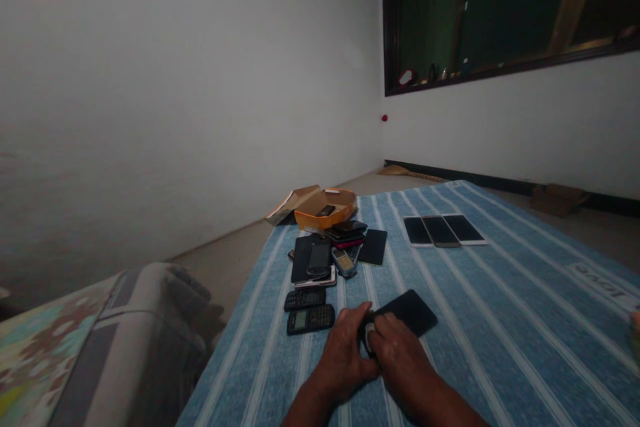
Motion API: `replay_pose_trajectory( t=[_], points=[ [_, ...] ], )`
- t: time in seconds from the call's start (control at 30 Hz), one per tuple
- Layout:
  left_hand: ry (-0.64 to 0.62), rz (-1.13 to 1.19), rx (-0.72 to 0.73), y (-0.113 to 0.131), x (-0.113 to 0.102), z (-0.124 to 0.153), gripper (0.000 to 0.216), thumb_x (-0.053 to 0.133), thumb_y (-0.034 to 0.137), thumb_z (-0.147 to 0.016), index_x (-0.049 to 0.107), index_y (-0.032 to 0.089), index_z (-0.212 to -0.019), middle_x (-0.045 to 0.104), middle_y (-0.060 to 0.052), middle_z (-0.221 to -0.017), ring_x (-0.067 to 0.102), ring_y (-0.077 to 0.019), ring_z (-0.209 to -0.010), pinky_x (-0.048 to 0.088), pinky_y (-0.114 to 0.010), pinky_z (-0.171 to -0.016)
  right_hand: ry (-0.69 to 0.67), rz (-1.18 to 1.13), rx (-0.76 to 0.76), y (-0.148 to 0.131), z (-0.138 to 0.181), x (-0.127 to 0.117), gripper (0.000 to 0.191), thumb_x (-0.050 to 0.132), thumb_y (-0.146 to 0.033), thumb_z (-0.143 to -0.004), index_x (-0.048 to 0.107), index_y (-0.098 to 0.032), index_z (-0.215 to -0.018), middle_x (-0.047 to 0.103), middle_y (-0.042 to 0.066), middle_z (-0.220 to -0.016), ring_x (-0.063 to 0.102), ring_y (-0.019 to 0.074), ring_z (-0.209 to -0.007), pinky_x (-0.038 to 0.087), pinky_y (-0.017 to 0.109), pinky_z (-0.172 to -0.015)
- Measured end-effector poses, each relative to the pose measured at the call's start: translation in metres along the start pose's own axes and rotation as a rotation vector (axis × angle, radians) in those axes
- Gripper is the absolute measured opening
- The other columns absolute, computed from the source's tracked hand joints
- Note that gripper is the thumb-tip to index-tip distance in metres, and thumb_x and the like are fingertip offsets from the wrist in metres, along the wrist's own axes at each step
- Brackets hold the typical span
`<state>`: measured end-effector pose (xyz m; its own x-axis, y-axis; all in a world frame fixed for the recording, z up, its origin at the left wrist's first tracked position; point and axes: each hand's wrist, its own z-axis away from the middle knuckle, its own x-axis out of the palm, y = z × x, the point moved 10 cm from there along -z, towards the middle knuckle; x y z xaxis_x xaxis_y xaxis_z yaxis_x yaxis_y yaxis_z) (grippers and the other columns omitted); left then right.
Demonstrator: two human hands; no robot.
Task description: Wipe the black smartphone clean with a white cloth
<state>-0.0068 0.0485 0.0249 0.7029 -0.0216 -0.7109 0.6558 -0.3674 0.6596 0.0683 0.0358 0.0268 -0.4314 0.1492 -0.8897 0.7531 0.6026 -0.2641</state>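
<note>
My left hand (345, 345) is closed around the side of a small dark object (363, 339), mostly hidden between my hands; its kind is unclear. Fingers of my right hand (400, 351) are bent against the same object, by a small pale patch (369, 329). Just beyond my right hand, a black-screened smartphone (411, 312) lies on the striped blue cloth (465, 340), partly covered by the fingers. Left of my left hand are two keypad phones, a nearer one (311, 319) and a farther one (305, 298).
Several more phones lie in a loose pile (320, 259), with a flat black one (373, 247) beside it. Behind stands an open orange box (325, 219). Three large smartphones (441, 231) lie in a row at the right. A draped bed (135, 340) edges the left.
</note>
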Motion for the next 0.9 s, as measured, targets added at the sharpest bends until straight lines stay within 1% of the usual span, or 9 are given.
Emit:
replay_pose_trajectory(
  t=[0.1, 0.23, 0.47, 0.6, 0.73, 0.9],
  points=[
    [-0.013, 0.017, 0.019, 0.001, 0.002, 0.001, 0.083, 0.073, 0.016, -0.057, 0.047, 0.016, -0.136, 0.062, -0.010, -0.112, 0.058, -0.0286, -0.103, 0.048, -0.043, -0.094, 0.016, -0.020, -0.012, -0.002, 0.005, 0.001, 0.016, 0.060, -0.002, -0.084, 0.066, -0.016, -0.088, 0.064, 0.005, -0.094, 0.054, 0.0198, -0.089, 0.040, 0.030, -0.078],
    [-0.010, 0.023, 0.026, 0.006, 0.001, 0.006, 0.079, 0.072, 0.019, -0.060, 0.048, 0.018, -0.135, 0.062, -0.010, -0.114, 0.058, -0.0290, -0.104, 0.048, -0.044, -0.094, 0.034, -0.006, -0.033, -0.007, 0.013, 0.001, 0.016, 0.061, -0.002, -0.082, 0.066, -0.016, -0.086, 0.064, 0.004, -0.091, 0.055, 0.0208, -0.088, 0.040, 0.032, -0.077],
    [-0.014, 0.043, 0.047, 0.014, 0.000, 0.018, 0.079, 0.070, 0.014, -0.058, 0.048, 0.019, -0.134, 0.061, -0.010, -0.114, 0.059, -0.0282, -0.104, 0.049, -0.042, -0.094, 0.102, 0.052, -0.098, -0.016, 0.026, 0.001, 0.018, 0.061, 0.000, -0.079, 0.064, -0.017, -0.084, 0.063, 0.004, -0.087, 0.054, 0.0204, -0.083, 0.041, 0.031, -0.072],
    [0.005, 0.031, 0.067, 0.012, 0.001, 0.020, 0.078, 0.069, 0.013, -0.059, 0.048, 0.019, -0.134, 0.061, -0.010, -0.113, 0.059, -0.0277, -0.103, 0.049, -0.042, -0.094, 0.120, 0.062, -0.133, -0.018, 0.029, 0.001, 0.015, 0.061, -0.003, -0.081, 0.063, -0.018, -0.084, 0.062, 0.004, -0.087, 0.054, 0.0200, -0.082, 0.041, 0.031, -0.070],
    [-0.013, 0.017, 0.090, 0.009, 0.004, 0.019, 0.077, 0.070, 0.014, -0.060, 0.048, 0.016, -0.133, 0.060, -0.012, -0.115, 0.058, -0.0289, -0.105, 0.048, -0.044, -0.095, 0.160, 0.043, -0.151, -0.018, 0.030, 0.000, 0.016, 0.058, -0.003, -0.083, 0.062, -0.018, -0.084, 0.061, 0.003, -0.086, 0.053, 0.0193, -0.081, 0.040, 0.031, -0.070],
    [-0.026, 0.014, 0.122, 0.006, 0.008, 0.019, 0.079, 0.074, 0.019, -0.061, 0.046, 0.020, -0.134, 0.059, -0.011, -0.116, 0.057, -0.0291, -0.105, 0.048, -0.044, -0.093, 0.240, 0.032, -0.189, -0.021, 0.036, -0.004, 0.018, 0.052, -0.003, -0.085, 0.060, -0.019, -0.079, 0.059, 0.003, -0.083, 0.051, 0.0189, -0.078, 0.038, 0.031, -0.066]
  ],
)
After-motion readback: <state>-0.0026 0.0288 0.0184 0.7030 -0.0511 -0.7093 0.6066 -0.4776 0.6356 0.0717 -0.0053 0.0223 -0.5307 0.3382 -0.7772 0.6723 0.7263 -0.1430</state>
